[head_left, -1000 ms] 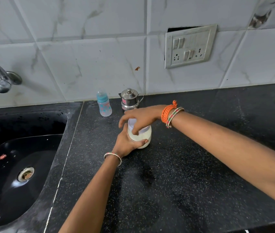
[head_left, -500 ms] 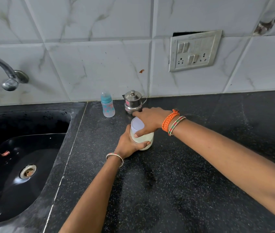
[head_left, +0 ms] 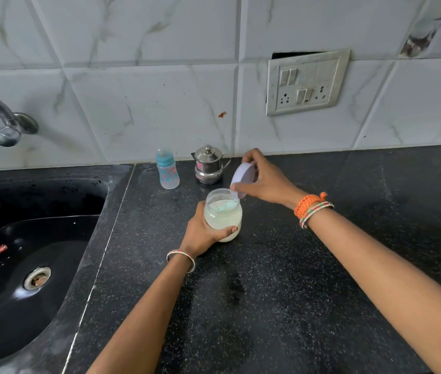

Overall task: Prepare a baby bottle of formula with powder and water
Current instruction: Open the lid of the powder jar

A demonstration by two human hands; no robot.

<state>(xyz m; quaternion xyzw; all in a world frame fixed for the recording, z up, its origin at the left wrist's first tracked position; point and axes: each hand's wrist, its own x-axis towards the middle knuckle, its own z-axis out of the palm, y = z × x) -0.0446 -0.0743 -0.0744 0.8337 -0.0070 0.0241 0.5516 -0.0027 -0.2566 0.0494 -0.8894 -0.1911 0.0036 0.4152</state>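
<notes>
**Powder jar open, lid lifted clear**

Head view: the left hand [head_left: 203,233] wraps its grip round the formula jar [head_left: 222,215] at bench [head_left: 295,306] centre; the right hand [head_left: 265,179] pinches the lid [head_left: 243,176] at the jar's 1 o'clock. The baby bottle [head_left: 167,168] stands capped at 11 o'clock. A tilted jar could spill powder.

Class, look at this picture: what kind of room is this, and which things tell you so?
Most likely a home kitchen: a black sink under a tap, a dark stone counter, and a tiled wall.
</notes>
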